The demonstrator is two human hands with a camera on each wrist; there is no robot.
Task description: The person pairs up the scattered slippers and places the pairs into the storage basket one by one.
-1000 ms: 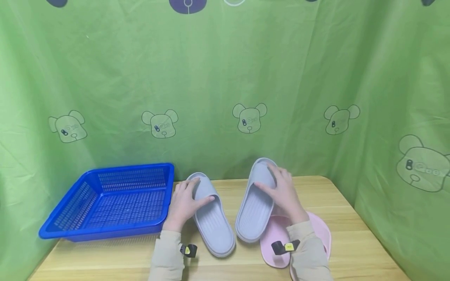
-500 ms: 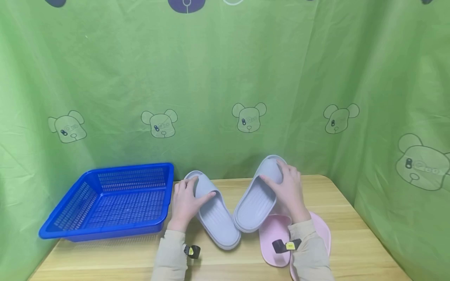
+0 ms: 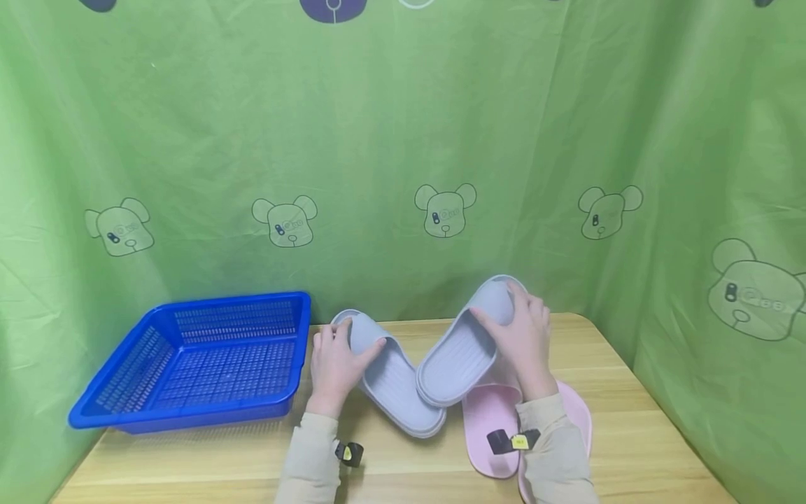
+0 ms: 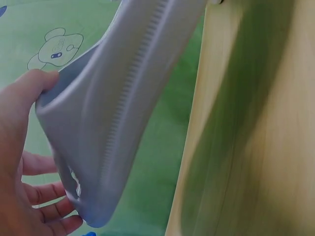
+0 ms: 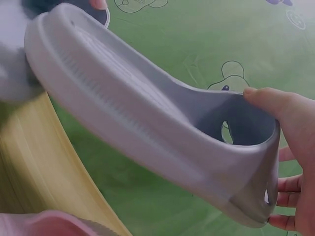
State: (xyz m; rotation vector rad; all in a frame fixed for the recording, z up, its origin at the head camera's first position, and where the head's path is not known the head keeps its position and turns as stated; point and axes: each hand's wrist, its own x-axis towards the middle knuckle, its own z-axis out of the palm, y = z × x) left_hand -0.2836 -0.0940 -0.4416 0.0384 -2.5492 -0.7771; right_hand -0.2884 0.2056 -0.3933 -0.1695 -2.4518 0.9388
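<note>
My left hand (image 3: 336, 364) grips a grey slide slipper (image 3: 393, 381) by its strap, thumb on the strap's edge and fingers at the toe end. A matching grey slipper (image 5: 138, 108) is in my right hand (image 3: 521, 343), held the same way; the right wrist view shows the thumb at the strap's opening. Both slippers have their toes pointing away and outward. Their heels meet in a V, the right one overlapping the left in the head view. The left wrist view shows the left slipper (image 4: 113, 113) held up off the wooden table (image 4: 266, 162), its shadow below.
A pair of pink slippers (image 3: 491, 430) lies on the table under my right forearm, partly hidden by it. To the left stands a blue perforated plastic basket (image 3: 189, 414). Green curtain (image 3: 378, 126) with bear prints hangs behind and at the sides.
The right slipper has risen and tilted, its toe swinging right. The left slipper's heel has swung right and up, so the heels now overlap. The left hand has shifted slightly right.
</note>
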